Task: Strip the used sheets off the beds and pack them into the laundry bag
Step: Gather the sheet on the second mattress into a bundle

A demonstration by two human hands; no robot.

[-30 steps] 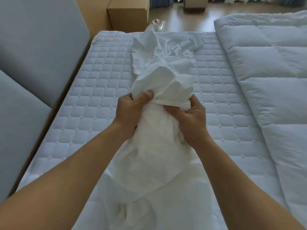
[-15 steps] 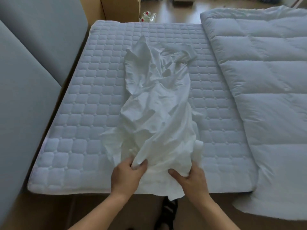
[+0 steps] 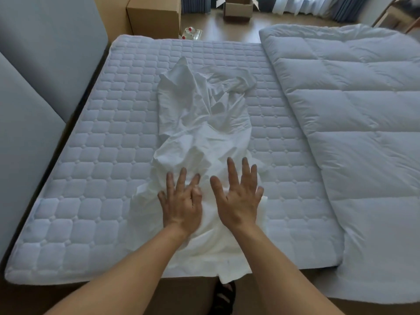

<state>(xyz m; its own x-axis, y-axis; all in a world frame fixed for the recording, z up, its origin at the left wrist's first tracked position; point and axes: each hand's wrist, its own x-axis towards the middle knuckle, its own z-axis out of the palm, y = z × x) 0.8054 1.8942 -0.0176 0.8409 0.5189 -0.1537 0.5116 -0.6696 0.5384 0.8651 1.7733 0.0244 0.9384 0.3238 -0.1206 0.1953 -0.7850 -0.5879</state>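
A crumpled white sheet (image 3: pixel 202 123) lies in a long heap down the middle of the quilted mattress (image 3: pixel 95 155), its near end hanging over the front edge. My left hand (image 3: pixel 181 203) and my right hand (image 3: pixel 238 196) rest palm-down on the sheet's near part, fingers spread, gripping nothing. No laundry bag is in view.
A thick white duvet (image 3: pixel 354 114) covers the bed's right side and hangs over the front edge. Grey padded headboard panels (image 3: pixel 34 87) stand at the left. Cardboard boxes (image 3: pixel 154 17) and plastic bottles (image 3: pixel 191 34) sit on the wooden floor beyond the bed. A dark shoe (image 3: pixel 223 298) shows below.
One second ago both hands held the bunched sheet up. They then pinched its near edge on the mattress, and now they have let go and lie flat and open further up on it.
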